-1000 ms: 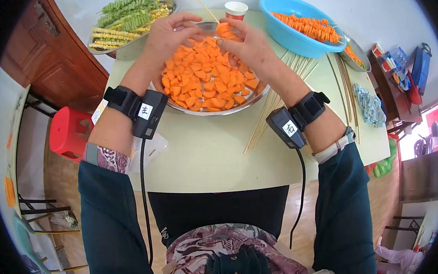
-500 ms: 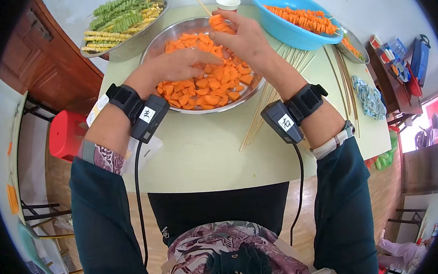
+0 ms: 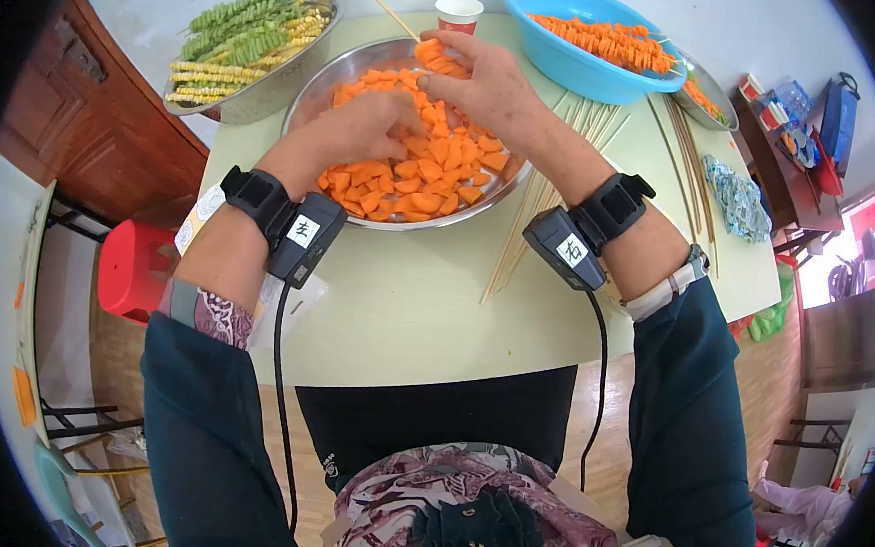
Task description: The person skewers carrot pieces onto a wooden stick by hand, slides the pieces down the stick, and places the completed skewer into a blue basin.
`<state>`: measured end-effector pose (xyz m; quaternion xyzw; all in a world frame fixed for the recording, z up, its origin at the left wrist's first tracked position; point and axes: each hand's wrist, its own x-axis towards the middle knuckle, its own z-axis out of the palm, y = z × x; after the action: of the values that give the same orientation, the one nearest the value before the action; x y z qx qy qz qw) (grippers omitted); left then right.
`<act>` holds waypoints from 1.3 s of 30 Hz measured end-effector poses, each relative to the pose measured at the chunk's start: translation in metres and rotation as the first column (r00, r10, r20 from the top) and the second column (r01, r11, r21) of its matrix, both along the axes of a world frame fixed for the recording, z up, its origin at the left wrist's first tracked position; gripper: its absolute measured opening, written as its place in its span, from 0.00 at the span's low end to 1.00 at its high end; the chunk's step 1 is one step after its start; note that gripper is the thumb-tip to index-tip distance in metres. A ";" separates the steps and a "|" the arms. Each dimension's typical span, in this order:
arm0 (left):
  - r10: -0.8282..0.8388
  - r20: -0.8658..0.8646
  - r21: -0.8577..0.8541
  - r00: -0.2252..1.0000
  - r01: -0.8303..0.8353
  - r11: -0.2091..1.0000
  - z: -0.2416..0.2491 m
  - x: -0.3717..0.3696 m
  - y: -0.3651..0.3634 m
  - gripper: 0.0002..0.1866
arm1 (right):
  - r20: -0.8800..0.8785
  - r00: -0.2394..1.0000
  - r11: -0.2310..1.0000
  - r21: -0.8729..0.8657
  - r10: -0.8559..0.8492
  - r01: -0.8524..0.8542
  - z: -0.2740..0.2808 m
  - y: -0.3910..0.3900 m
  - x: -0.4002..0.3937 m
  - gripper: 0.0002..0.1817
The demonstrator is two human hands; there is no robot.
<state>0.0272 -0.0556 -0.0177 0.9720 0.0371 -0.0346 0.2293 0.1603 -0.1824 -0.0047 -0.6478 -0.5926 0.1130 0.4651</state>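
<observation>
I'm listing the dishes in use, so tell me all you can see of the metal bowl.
The bowl is round, wide and silvery, shiny like steel, with a smooth rim. It stands upright on the pale table. Loose orange carrot pieces cover much of its floor. The left hand reaches in over the pieces, and the right hand is over its far right side; between them, hands and forearms hide parts of the rim. Whether either touches the bowl itself I cannot tell.

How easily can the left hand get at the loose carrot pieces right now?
Very likely yes: the left hand is over the metal bowl, right by the carrot pieces, and nothing visible blocks it. The right hand holds the skewer farther right.
</observation>
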 end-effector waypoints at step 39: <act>0.829 0.319 -0.905 0.459 -0.111 0.410 0.014 -0.017 0.050 0.10 | 0.178 0.968 0.983 -0.076 0.177 -0.165 0.000 -0.010 -0.013 0.28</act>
<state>0.0100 -0.0054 -0.0035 0.6141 0.2296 0.4299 0.6208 0.1471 -0.1927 -0.0052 -0.6158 -0.6830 0.1104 0.3769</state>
